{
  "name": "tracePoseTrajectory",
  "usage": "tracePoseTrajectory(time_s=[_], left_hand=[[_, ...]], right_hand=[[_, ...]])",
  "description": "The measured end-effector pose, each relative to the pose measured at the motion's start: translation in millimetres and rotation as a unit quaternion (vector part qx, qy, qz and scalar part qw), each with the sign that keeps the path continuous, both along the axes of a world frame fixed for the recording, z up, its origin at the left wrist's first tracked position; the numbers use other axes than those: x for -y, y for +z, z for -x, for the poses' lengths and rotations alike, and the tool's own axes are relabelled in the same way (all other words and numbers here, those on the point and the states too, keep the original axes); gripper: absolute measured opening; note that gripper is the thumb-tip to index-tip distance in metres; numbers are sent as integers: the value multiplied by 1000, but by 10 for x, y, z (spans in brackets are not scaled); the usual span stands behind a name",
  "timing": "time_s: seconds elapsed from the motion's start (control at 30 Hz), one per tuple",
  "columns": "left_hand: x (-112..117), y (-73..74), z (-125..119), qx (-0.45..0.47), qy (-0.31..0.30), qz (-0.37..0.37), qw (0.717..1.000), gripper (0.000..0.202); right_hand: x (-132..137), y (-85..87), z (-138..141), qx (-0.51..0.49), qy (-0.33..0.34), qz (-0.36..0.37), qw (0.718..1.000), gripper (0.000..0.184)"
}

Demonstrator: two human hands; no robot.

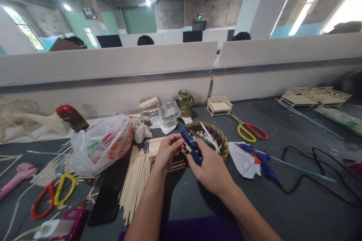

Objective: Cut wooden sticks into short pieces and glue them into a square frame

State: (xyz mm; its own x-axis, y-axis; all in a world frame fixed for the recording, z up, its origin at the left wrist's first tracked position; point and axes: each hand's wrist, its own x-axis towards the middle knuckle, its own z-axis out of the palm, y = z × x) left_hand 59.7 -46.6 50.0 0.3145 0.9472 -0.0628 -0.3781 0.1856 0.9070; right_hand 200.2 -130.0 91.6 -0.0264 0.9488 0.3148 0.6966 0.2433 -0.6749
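My right hand [210, 163] is wrapped round a blue-handled hand tool [187, 137] that looks like a cutter; its jaws are hard to make out. Close beside it, my left hand [169, 150] has its thumb and fingers pinched together near the tool. What sits in that pinch is too small to tell. Under and behind the tool stands a woven basket [225, 135] with short stick pieces and a white-handled item. Long thin wooden sticks [135, 184] lie in a bundle left of my left forearm, and more sticks [157, 145] are partly hidden behind my left hand.
Scissors [250, 131] and a blue glue gun [263, 160] with a black cord lie right. Small stick-built furniture [219, 105] stands by the partition. A plastic bag [103, 143], dark phone [109, 192], more scissors [53, 194] and a green jar [185, 102] are also on the table.
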Motion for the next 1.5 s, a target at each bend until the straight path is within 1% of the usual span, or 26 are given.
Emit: tracePoseTrajectory(time_s=[0.07, 0.13, 0.23, 0.3, 0.47, 0.63, 0.9, 1.1, 1.17, 1.27, 1.4, 1.5], left_hand=[[5, 25, 4, 36, 26, 4, 999, 28], [16, 44, 4, 63, 36, 5, 997, 26], [39, 50, -5, 75, 26, -8, 997, 24], [56, 47, -14, 66, 14, -18, 998, 25], [82, 76, -25, 28, -9, -43, 999, 25], [98, 142, -33, 2, -3, -80, 997, 22], [126, 174, -26, -25, -1, -113, 993, 24], [154, 248, -27, -32, 8, -89, 995, 26], [157, 261, -25, -32, 9, -87, 996, 27], [170, 281, -10, -29, -3, -94, 995, 25], [206, 328, 20, -20, -28, -80, 996, 21], [212, 328, 22, -18, -48, -47, 998, 22]], right_hand=[[-88, -51, 8, 66, -35, -36, 997, 35], [-152, -171, 4, 108, -60, -57, 991, 40], [-195, -336, -26, 136, -73, -63, 986, 43], [-196, -378, -48, 146, -71, -64, 985, 43], [-174, -341, -83, 151, -65, -66, 984, 40], [-161, -332, -109, 151, -64, -68, 984, 42], [-143, -332, -133, 141, -53, -85, 985, 44], [-136, -327, -135, 147, -51, -94, 983, 44], [-127, -304, -136, 149, -52, -96, 983, 43], [-89, -231, -137, 148, -48, -88, 984, 37], [6, -132, -134, 139, -45, -52, 988, 29], [67, -149, -141, 137, -46, -1, 989, 28]])
